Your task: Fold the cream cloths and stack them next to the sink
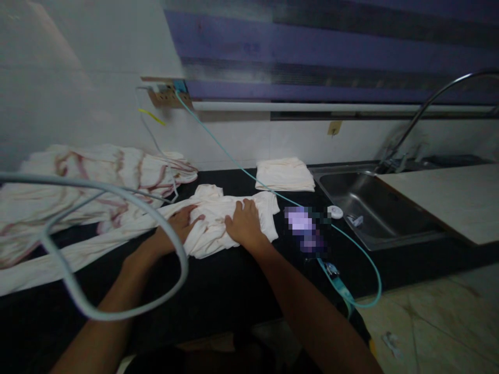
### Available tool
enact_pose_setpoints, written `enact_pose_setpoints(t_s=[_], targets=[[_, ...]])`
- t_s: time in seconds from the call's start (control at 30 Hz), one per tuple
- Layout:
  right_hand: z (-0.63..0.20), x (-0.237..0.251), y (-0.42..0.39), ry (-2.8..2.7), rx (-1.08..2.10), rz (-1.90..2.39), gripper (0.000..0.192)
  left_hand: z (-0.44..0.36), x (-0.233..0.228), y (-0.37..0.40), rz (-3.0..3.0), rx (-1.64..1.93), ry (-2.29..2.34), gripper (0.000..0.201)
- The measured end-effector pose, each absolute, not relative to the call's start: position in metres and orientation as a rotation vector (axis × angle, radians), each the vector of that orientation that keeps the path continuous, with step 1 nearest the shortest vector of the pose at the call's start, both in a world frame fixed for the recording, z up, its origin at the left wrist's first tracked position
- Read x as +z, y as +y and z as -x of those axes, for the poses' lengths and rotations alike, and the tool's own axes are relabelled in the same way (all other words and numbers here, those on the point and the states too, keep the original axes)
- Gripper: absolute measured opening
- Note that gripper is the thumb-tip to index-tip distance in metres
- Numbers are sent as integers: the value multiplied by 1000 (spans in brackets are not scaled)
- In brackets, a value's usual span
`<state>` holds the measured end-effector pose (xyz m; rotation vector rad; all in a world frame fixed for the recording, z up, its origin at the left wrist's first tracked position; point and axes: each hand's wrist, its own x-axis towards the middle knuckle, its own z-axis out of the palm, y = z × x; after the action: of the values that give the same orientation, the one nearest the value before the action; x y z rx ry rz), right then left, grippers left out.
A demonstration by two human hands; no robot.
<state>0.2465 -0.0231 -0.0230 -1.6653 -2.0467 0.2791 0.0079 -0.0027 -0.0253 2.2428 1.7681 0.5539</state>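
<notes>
No legible txt, nos. or logos. Faint mark (251,49) on purple panel (218,34), approx. 12 o'clock: too blurred to read. Pixelated item (300,223) on desk (226,291), approx. 4 o'clock: illegible. White disc (335,212), betw. 3 & 4 o'clock: any print too small to tell.

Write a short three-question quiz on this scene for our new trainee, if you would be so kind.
1. True or false: the right hand is inside the sink.
2. Which thing lies over part of the sink: (a) the socket, (b) the board, (c) the wall?
3. Fill the gap: the left hand rests on white ____.

Key: 1. False; 2. b; 3. cloth.
</notes>
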Motion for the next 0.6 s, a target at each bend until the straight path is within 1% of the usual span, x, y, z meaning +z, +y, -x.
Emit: enact_pose_setpoints(t_s=[0.13,0.23,0.3,0.4,0.47,0.6], targets=[[-250,-27,-18,-2018,277,1740,61,-28,-2,-20,-2174,597,1697,89],[-252,-28,-16,-2020,270,1752,61,-44,11,-34,-2217,586,1561,86],[-253,-28,-16,-2025,250,1746,60,-51,12,-40,-2301,571,1409,87],[-253,-27,-17,-2027,215,1746,55,-59,4,-43,-2425,535,1271,93],[-253,-26,-18,-2030,210,1750,53,-62,-1,-43,-2477,532,1239,87],[-253,-26,-18,-2034,215,1746,53,-66,-5,-38,-2507,616,1246,60]])
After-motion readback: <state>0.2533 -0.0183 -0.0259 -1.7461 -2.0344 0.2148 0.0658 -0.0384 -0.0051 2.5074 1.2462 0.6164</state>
